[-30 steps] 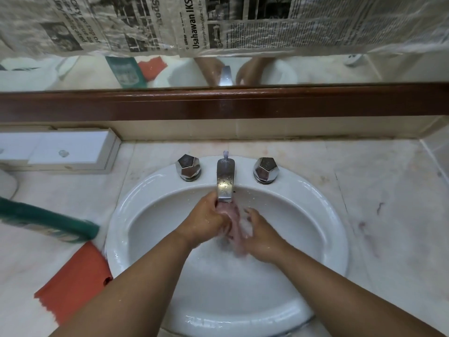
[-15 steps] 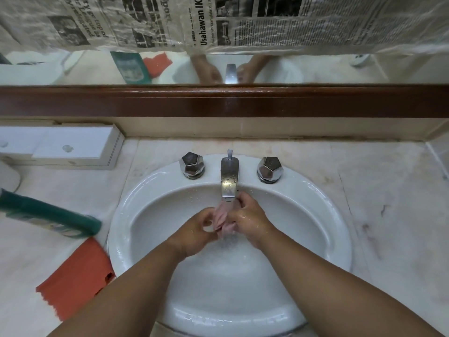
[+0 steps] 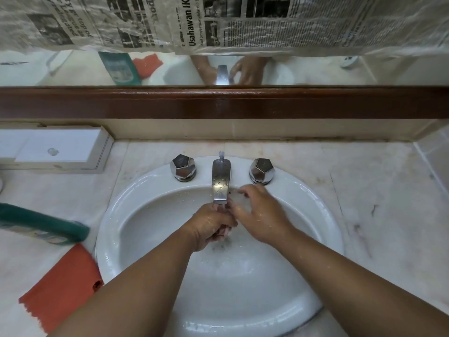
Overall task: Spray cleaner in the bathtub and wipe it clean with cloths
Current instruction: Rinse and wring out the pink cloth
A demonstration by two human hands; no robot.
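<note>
Hold left hand (image 3: 211,224), curled on nothing visible, under the spout (image 3: 220,181); bring right hand (image 3: 257,215), fingers spread just right of the spout, under it too. Rinse thoroughly before reaching well left of the spout for orange cloth (image 3: 60,288) and green cleaner bottle (image 3: 41,223).

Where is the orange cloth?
In the head view, the orange cloth lies on the counter at lower left, beside the white sink's left rim, just below the green bottle.
</note>
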